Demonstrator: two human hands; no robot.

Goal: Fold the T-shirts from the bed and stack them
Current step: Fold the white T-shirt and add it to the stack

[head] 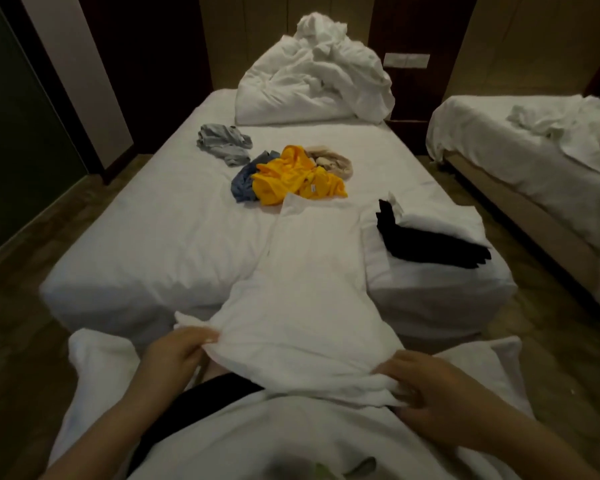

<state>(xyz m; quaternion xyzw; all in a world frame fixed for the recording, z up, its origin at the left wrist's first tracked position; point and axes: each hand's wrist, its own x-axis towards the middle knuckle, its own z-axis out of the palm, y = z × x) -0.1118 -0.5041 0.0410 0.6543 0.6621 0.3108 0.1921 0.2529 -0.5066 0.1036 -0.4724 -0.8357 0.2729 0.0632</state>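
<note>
Dim bedroom, white bed (153, 244); both hands, left (177, 355) and right (426, 382), pinching white T-shirt (312, 271) hem.

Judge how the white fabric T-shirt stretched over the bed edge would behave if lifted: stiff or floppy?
Probably floppy: the white fabric T-shirt sags between the left hand and right hand and bunches under the fingers. Likely light, since it drapes thinly over the white bed.
</note>
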